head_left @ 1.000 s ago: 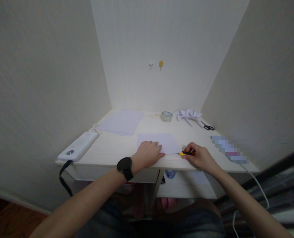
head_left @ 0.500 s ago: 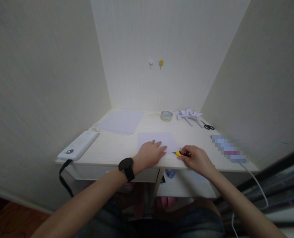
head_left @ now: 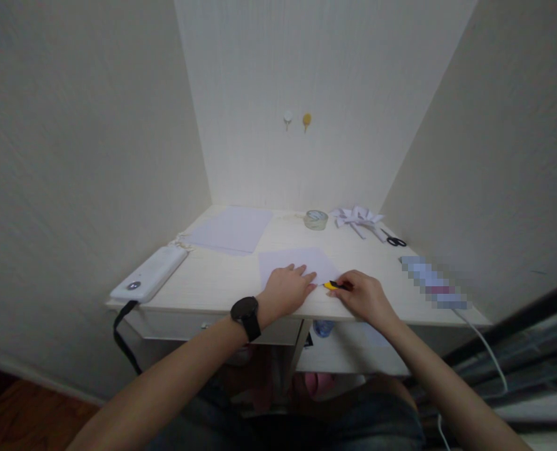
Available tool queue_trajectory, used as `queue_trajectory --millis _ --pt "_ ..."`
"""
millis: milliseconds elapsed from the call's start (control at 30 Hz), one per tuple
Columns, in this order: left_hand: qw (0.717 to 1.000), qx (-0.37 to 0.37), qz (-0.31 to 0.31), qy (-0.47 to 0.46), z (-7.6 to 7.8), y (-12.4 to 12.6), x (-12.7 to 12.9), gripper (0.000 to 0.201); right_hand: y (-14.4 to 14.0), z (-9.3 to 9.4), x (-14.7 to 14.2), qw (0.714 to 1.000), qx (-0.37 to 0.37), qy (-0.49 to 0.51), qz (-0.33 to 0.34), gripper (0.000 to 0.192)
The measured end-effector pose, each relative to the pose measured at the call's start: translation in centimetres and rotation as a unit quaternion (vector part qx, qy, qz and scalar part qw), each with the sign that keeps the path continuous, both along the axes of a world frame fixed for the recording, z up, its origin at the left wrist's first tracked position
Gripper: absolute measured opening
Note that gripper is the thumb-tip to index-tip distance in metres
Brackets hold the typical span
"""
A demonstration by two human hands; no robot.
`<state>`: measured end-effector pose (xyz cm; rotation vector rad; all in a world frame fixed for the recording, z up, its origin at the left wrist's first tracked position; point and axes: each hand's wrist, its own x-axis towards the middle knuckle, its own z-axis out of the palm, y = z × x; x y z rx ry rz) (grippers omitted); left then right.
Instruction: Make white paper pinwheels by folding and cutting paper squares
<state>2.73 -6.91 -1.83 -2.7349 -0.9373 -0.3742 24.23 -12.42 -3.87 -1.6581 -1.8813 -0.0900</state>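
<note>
While L hand pins paper, R hand grips cutter.

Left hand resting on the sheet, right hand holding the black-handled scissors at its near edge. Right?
Not the scissors. The head view shows the right hand holding a yellow-and-black tool there; the black-handled scissors lie farther right on the desk. The rest is right: left hand on the sheet, tool at its near edge.

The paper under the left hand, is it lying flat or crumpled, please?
Flat: the paper shows straight edges and a smooth surface under the left hand.
</note>
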Motion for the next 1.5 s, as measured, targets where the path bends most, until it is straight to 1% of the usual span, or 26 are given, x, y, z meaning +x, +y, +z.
queue_trajectory --millis 167,333,467,533,633,733,900,1100,1367,1500 --pt "1.000 -0.001 0.004 0.003 0.2 0.3 0.1 0.040 0.7 -0.3 0.3 1.000 0.004 0.015 0.011 0.013" --pt "1.000 -0.002 0.014 -0.013 0.2 0.9 -1.5 0.049 -0.6 -0.4 0.7 1.000 0.024 -0.011 0.000 0.022" --pt "0.996 -0.065 0.053 -0.002 -0.4 1.7 -2.9 0.054 -1.1 -0.3 0.8 1.000 -0.009 -0.016 -0.017 0.023" --pt "0.993 -0.100 0.056 0.008 -0.8 2.1 -3.1 0.057 -0.9 -0.1 0.8 0.999 -0.026 -0.004 -0.020 0.021" --pt "0.991 -0.125 0.048 0.013 -1.1 2.4 -3.1 0.058 -0.5 0.1 0.8 0.999 -0.046 0.010 -0.021 0.020" --pt "0.990 -0.135 0.043 0.018 -0.9 2.6 -3.0 0.059 -0.2 0.3 1.0 0.998 -0.053 0.019 -0.024 0.020" --pt "0.988 -0.148 0.036 0.033 -0.4 3.0 -2.9 0.060 0.1 0.3 1.3 0.996 -0.053 0.040 -0.059 0.018" --pt "0.987 -0.153 0.038 0.030 -0.4 3.1 -2.7 0.060 0.4 0.4 1.3 0.994 -0.063 0.059 -0.065 0.017" --pt "0.988 -0.150 0.034 0.028 -0.6 3.4 -2.8 0.059 0.8 0.4 1.7 0.995 -0.067 0.050 -0.047 0.020" --pt "0.989 -0.144 0.022 0.028 -0.6 3.7 -2.9 0.059 0.8 0.5 1.6 0.997 -0.061 0.048 -0.023 0.020"
